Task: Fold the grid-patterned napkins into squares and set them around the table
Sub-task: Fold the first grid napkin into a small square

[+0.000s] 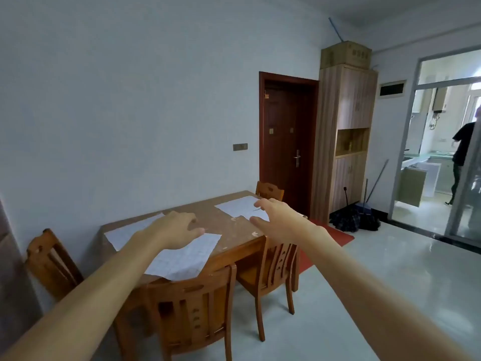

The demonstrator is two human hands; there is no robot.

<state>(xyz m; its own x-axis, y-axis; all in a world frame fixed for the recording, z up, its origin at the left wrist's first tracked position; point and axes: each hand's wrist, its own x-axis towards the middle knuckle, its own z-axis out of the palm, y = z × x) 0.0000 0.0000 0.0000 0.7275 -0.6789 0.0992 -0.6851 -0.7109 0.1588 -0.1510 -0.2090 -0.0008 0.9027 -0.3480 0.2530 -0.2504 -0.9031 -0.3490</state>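
Three white grid-patterned napkins lie unfolded on the brown table (223,225): one near the front edge (190,256), one at the far left (130,230), one at the far right (239,207). My left hand (174,230) hovers over the front and left napkins, fingers spread, holding nothing. Stretched out toward the far right napkin, my right hand (276,217) has its fingers apart and is empty. Whether either hand touches a napkin is unclear.
Wooden chairs stand at the table: one in front (192,313), one front right (273,267), one left (49,264), one at the far end (269,191). Behind are a dark door (286,142), a tall cabinet (346,142), a red mat (335,235), and a person (463,152) in the kitchen.
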